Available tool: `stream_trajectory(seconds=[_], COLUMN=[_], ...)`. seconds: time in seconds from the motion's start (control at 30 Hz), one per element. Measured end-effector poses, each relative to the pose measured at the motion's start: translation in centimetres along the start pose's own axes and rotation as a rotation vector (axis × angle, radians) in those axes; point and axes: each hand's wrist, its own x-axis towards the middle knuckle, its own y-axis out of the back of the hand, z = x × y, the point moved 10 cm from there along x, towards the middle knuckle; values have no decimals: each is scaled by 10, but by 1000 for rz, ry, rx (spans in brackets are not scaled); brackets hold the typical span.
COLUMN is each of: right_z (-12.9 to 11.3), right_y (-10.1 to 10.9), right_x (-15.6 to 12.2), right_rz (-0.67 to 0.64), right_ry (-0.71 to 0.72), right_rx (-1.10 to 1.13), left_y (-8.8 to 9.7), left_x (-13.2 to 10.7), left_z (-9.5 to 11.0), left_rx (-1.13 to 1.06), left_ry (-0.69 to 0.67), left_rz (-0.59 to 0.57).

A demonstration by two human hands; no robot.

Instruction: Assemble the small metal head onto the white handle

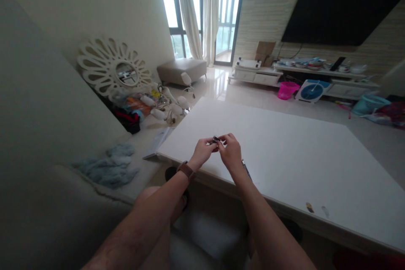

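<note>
Both my hands meet over the near edge of a white table [284, 152]. My left hand [204, 151], with a brown watch strap on its wrist, and my right hand [230, 152] pinch a small dark object [216, 139] between their fingertips. The object is too small to name. A thin dark pen-like thing [246, 169] lies on the table just beside my right wrist.
A grey sofa with a bluish cloth [107, 166] is at my left. On the floor beyond lie a white ornate mirror [114, 69] and a chandelier [164, 105]. A TV stand [303, 76], pink basket [287, 90] and blue fan [311, 91] line the far wall.
</note>
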Motion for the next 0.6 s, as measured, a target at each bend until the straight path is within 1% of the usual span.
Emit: stream_trajectory(seconds=[0.13, 0.27, 0.37, 0.43, 0.53, 0.6], right_z=[-12, -17, -17, -18, -18, -17], right_y=[-4, 0, 11, 18, 22, 19], right_x=[2, 6, 9, 10, 12, 13], right_rz=[-4, -7, 35, 54, 39, 4], right_ry=[35, 32, 31, 34, 35, 18], right_rx=[38, 187, 262, 280, 288, 296], left_y=[6, 10, 5, 0, -3, -2], left_x=[-4, -4, 0, 0, -2, -5], left_z=[10, 32, 50, 60, 65, 68], left_rx=[62, 228, 388, 457, 491, 571], left_ry=[-46, -86, -114, -132, -122, -145], left_rz=[25, 36, -18, -63, -119, -130])
